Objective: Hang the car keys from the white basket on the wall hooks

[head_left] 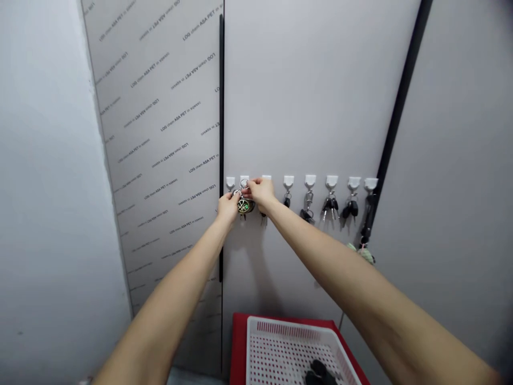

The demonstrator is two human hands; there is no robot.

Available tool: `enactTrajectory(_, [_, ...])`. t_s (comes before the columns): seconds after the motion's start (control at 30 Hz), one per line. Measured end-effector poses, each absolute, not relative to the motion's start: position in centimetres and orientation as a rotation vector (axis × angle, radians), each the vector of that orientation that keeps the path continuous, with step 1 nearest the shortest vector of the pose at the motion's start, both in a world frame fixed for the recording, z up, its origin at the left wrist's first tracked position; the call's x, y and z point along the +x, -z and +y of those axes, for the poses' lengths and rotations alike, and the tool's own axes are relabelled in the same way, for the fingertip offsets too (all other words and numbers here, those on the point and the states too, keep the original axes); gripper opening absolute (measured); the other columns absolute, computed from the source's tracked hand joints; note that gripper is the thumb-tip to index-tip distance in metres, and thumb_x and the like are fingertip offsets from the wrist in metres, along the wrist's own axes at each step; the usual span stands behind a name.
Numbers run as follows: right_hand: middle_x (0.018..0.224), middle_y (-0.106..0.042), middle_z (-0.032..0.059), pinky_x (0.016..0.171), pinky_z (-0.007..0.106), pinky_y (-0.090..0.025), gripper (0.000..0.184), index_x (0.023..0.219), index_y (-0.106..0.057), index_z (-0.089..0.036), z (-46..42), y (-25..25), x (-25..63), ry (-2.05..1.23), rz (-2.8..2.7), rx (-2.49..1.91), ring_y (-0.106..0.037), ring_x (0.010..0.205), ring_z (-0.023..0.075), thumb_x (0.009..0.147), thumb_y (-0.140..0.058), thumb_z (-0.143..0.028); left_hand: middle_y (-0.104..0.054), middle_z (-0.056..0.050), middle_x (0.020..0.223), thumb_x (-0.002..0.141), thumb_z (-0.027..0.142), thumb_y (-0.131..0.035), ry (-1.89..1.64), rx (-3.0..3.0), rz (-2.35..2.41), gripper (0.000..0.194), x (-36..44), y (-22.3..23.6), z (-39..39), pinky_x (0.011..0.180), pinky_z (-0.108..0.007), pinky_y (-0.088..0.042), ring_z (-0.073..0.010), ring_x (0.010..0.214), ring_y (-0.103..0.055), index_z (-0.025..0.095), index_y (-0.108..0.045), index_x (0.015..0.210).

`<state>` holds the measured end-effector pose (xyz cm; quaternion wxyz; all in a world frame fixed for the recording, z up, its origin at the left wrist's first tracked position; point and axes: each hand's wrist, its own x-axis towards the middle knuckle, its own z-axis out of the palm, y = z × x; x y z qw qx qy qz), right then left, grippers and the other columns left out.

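Both my hands are at the second white hook [244,179] from the left on the grey panel. A bunch of keys with a round green and gold keychain [243,206] hangs between them. My right hand [261,191] pinches the metal ring near the hook, closed on it. Just left and slightly lower, my left hand [229,205] is closed on the upper part of the same bunch. Whether the ring sits on the hook is hidden by my fingers. Behind my right wrist, another set of keys [263,218] hangs from the third hook.
To the right, several hooks hold more keys [331,206], one with a black strap [366,219]. Below, a white perforated basket [256,347] with dark objects [318,371] stands on a red surface [239,342]. A long black handle [221,133] runs down the panel at left.
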<state>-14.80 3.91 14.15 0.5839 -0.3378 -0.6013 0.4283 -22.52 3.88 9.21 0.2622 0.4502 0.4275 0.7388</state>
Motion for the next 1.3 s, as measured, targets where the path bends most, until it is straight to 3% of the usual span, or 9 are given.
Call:
enactTrajectory(0.17, [0.044, -0.046, -0.0026, 0.043, 0.021, -0.043, 0.011, 0.056, -0.042, -0.014, 5.0, -12.7, -15.2, -1.021, -1.444, -0.886, -0.048, 0.041, 0.0066, 0.065, -0.042, -0.006, -0.051, 0.002, 0.049, 0.057, 0.029, -0.052, -1.936, 1.196, 1.245, 0.021, -22.6, -7.5, 4.1, 0.048, -0.019, -0.035, -0.0073, 0.047, -0.046, 0.011, -0.054, 0.067])
enactTrajectory(0.33, [0.059, -0.051, -0.0011, 0.049, 0.021, -0.042, 0.015, 0.076, -0.049, -0.013, 4.8, -9.3, -13.1, -0.794, -1.628, -0.822, -0.050, 0.048, 0.0057, 0.063, -0.043, -0.009, -0.053, 0.000, 0.059, 0.059, 0.025, -0.050, -1.837, 1.133, 1.327, 0.022, -22.4, -4.4, 3.0, 0.049, -0.019, -0.035, -0.0073, 0.051, -0.047, 0.012, -0.052, 0.077])
enactTrajectory(0.47, [0.064, -0.054, -0.0017, 0.053, 0.019, -0.039, 0.020, 0.079, -0.054, -0.014, 2.9, -3.3, -7.8, -0.673, -2.089, -0.801, -0.049, 0.052, 0.0053, 0.061, -0.045, -0.015, -0.053, -0.001, 0.067, 0.058, 0.021, -0.050, -1.684, 1.150, 1.415, 0.027, -21.1, 0.7, 1.3, 0.051, -0.019, -0.034, -0.0081, 0.057, -0.048, 0.013, -0.050, 0.084])
enactTrajectory(0.63, [0.056, -0.055, -0.0021, 0.048, 0.018, -0.033, 0.020, 0.070, -0.059, -0.017, -0.4, 6.8, 0.3, -0.804, -2.764, -1.159, -0.045, 0.049, 0.0073, 0.051, -0.055, -0.018, -0.053, 0.000, 0.063, 0.058, 0.017, -0.048, -1.217, 1.412, 1.360, 0.016, -17.1, 8.8, -1.8, 0.054, -0.021, -0.036, -0.0089, 0.057, -0.047, 0.013, -0.052, 0.072])
enactTrajectory(0.8, [0.069, -0.056, 0.0016, 0.052, 0.019, -0.032, 0.025, 0.075, -0.058, -0.019, -2.1, 12.6, 4.4, -0.557, -2.859, -1.323, -0.048, 0.061, 0.0119, 0.050, -0.054, -0.017, -0.055, -0.001, 0.062, 0.056, 0.017, -0.049, -0.770, 1.748, 1.294, 0.015, -13.1, 14.1, -4.1, 0.057, -0.023, -0.037, -0.0115, 0.059, -0.048, 0.015, -0.054, 0.069])
enactTrajectory(0.93, [0.071, -0.055, 0.0045, 0.055, 0.020, -0.031, 0.015, 0.065, -0.058, -0.016, -2.4, 13.3, 4.5, -0.412, -2.793, -1.298, -0.047, 0.065, 0.0124, 0.056, -0.047, -0.012, -0.056, -0.002, 0.063, 0.054, 0.018, -0.052, -0.640, 1.854, 1.342, 0.018, -11.7, 15.7, -4.6, 0.061, -0.025, -0.037, -0.0138, 0.062, -0.049, 0.016, -0.055, 0.071])
enactTrajectory(1.13, [0.055, -0.053, -0.0009, 0.049, 0.018, -0.033, 0.012, 0.062, -0.055, -0.014, -1.4, 10.9, 2.5, -0.854, -2.467, -1.210, -0.045, 0.051, 0.0078, 0.061, -0.044, -0.018, -0.053, -0.006, 0.093, 0.051, 0.016, -0.057, -0.892, 1.579, 1.113, 0.043, -11.4, 14.3, -4.4, 0.071, -0.026, -0.036, -0.0148, 0.081, -0.047, 0.015, -0.046, 0.093])
enactTrajectory(1.2, [0.053, -0.052, -0.0018, 0.047, 0.018, -0.033, 0.011, 0.062, -0.053, -0.014, -1.0, 9.4, 1.3, -1.014, -2.335, -1.133, -0.045, 0.049, 0.0070, 0.061, -0.044, -0.020, -0.054, -0.005, 0.090, 0.054, 0.016, -0.055, -1.016, 1.475, 1.009, 0.035, -11.7, 13.1, -4.3, 0.073, -0.024, -0.035, -0.0133, 0.082, -0.047, 0.014, -0.048, 0.088])
enactTrajectory(1.3, [0.046, -0.048, -0.0037, 0.042, 0.018, -0.034, 0.010, 0.061, -0.049, -0.014, -0.2, 6.8, -1.1, -1.204, -2.147, -1.074, -0.043, 0.041, 0.0060, 0.061, -0.044, -0.022, -0.055, -0.002, 0.072, 0.058, 0.022, -0.052, -1.118, 1.305, 0.994, 0.022, -13.0, 10.7, -4.0, 0.060, -0.022, -0.037, -0.0103, 0.065, -0.050, 0.013, -0.049, 0.078])
